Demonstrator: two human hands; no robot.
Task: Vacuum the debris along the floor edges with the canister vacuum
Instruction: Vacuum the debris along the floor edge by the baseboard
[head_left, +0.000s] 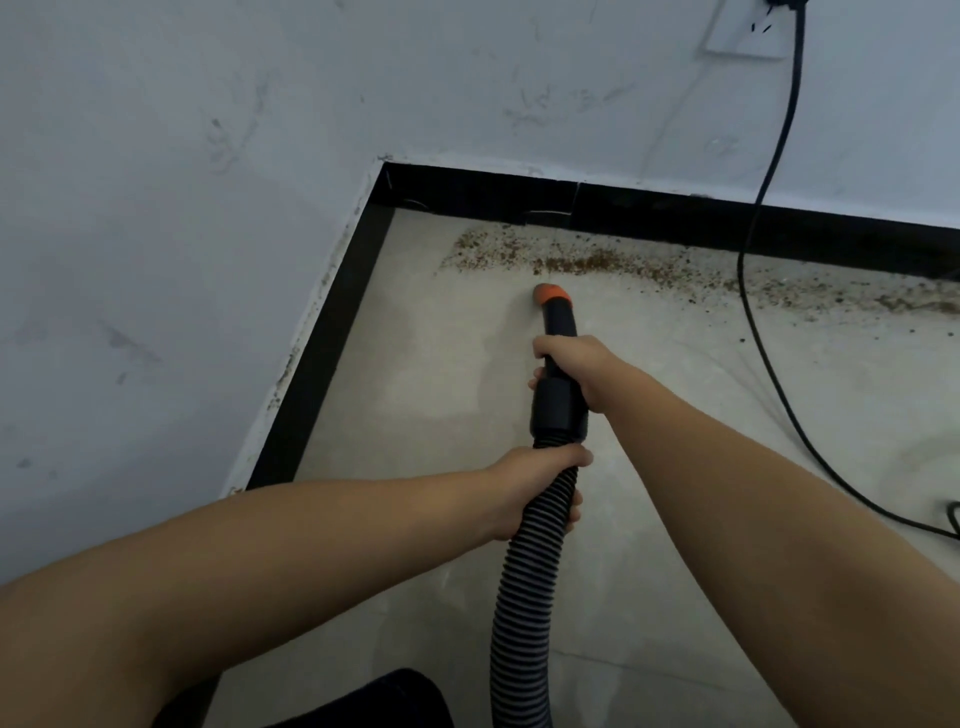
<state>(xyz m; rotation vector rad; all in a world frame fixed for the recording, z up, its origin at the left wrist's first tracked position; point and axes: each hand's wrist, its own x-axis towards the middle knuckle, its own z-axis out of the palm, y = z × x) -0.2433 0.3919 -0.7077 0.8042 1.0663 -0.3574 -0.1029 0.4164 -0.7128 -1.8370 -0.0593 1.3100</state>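
Note:
A black ribbed vacuum hose (524, 597) runs up from the bottom of the view to a black rigid tube with an orange nozzle tip (551, 294). My left hand (535, 491) grips the ribbed hose just below the black collar. My right hand (574, 366) grips the rigid tube above the collar. The orange tip points at the floor, just short of a band of brown debris (597, 265) that lies along the back baseboard and spreads to the right. The canister itself is out of view.
Black baseboards (483, 195) meet in a corner at the upper left, under scuffed white walls. A black power cord (753, 312) hangs from a wall socket (748, 31) and trails across the floor on the right. A dark shape (374, 699) sits at the bottom edge.

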